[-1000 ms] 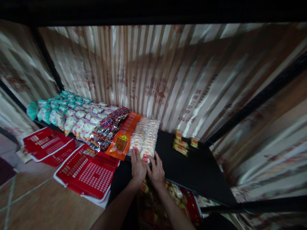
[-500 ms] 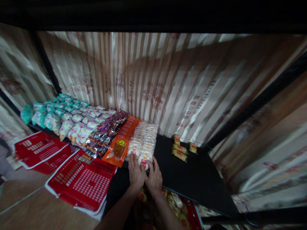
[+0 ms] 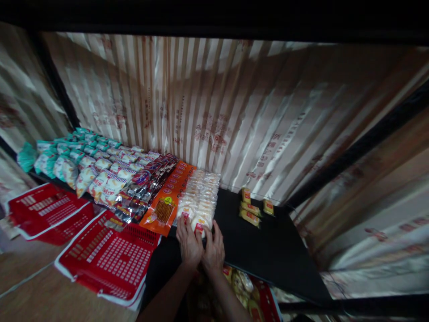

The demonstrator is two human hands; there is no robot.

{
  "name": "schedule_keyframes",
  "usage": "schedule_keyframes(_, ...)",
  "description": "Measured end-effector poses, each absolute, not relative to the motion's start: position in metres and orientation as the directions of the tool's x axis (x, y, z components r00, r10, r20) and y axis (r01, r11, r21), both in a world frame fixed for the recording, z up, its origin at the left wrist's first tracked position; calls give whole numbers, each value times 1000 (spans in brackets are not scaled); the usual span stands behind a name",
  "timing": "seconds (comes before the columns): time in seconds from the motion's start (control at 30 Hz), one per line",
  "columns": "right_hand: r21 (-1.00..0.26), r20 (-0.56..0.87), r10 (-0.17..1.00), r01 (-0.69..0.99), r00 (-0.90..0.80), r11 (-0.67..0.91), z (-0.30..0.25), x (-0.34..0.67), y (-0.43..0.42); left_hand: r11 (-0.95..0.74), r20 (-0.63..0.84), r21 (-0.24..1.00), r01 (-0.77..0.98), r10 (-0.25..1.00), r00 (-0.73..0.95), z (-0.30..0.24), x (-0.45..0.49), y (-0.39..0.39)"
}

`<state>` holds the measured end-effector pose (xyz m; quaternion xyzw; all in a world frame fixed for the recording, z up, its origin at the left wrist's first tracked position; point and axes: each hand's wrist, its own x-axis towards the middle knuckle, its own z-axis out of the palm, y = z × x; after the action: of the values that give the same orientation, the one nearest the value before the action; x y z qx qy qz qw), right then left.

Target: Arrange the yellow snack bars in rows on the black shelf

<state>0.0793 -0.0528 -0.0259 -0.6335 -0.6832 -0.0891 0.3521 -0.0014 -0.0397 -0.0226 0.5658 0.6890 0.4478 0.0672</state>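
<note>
Two rows of white round crackers [image 3: 201, 197] in clear wrappers stand on the black shelf. My left hand [image 3: 189, 243] rests its stretched fingers against the front packet of the left row. Close beside it, my right hand [image 3: 213, 250] touches the front of the right row, its fingers apart. The two hands nearly meet at the shelf's front edge. Directly left of the crackers lies a large orange snack bag [image 3: 167, 197]. My fingers partly cover the front packets.
Several small yellow packets [image 3: 250, 210] lie on the black shelf [image 3: 268, 250] to the right. Farther left are dark shiny bags [image 3: 147, 183], white bags [image 3: 107, 185] and teal bags [image 3: 48, 161]. Red baskets [image 3: 114, 259] stand below left; yellow packets [image 3: 243, 286] fill another below.
The view has shifted slightly, moving the shelf goods a little left in the picture. Both hands stay at the front of the cracker rows, with their fingers barely shifted.
</note>
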Motion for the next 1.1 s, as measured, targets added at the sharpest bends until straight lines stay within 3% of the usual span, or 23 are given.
schedule_keyframes(0.43, -367, 627, 778, 868, -35, 334, -24, 90, -64, -123, 397, 731, 671, 877, -271, -20, -9, -46)
schedule_keyframes(0.7, -356, 621, 782, 870, -52, 340, -27, 91, -65, -133, 410, 712, 689, 876, -255, -24, -8, -45)
schedule_keyframes(0.9, -427, 616, 787, 825, -35, 371, -26, 92, -66, -129, 405, 717, 685, 877, -258, -24, -9, -45)
schedule_keyframes(1.1, -468, 607, 794, 795, -28, 386, -27, 93, -74, -199, 448, 650, 734, 880, -158, -22, -11, -57)
